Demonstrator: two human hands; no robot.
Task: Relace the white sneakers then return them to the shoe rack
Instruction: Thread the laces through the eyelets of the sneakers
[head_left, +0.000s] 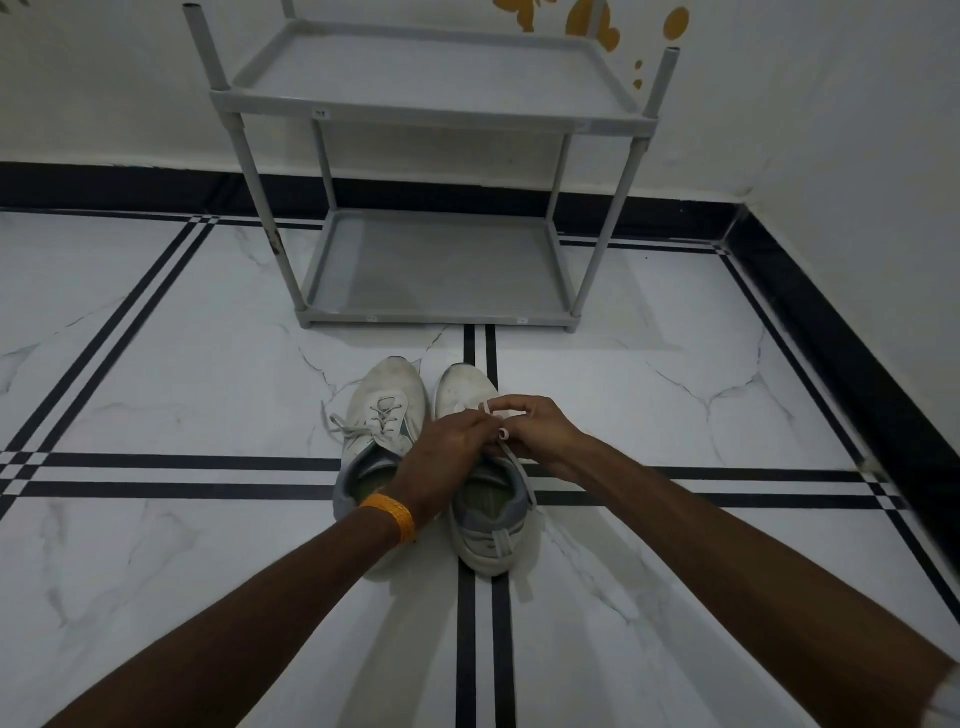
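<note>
Two white sneakers stand side by side on the floor, toes pointing away from me. The left sneaker (387, 410) is laced, and its lace ends lie loose to its left. Over the tongue of the right sneaker (488, 514) both my hands meet. My left hand (441, 457), with an orange band on the wrist, pinches the white lace (506, 449). My right hand (535, 428) holds a loop of the same lace between its fingertips. The hands hide the eyelets of the right sneaker.
A grey two-shelf shoe rack (436, 312) stands against the white wall just beyond the sneakers, with nothing on either shelf. The floor is white marble tile with black stripes. A black skirting runs along the back wall and the right wall.
</note>
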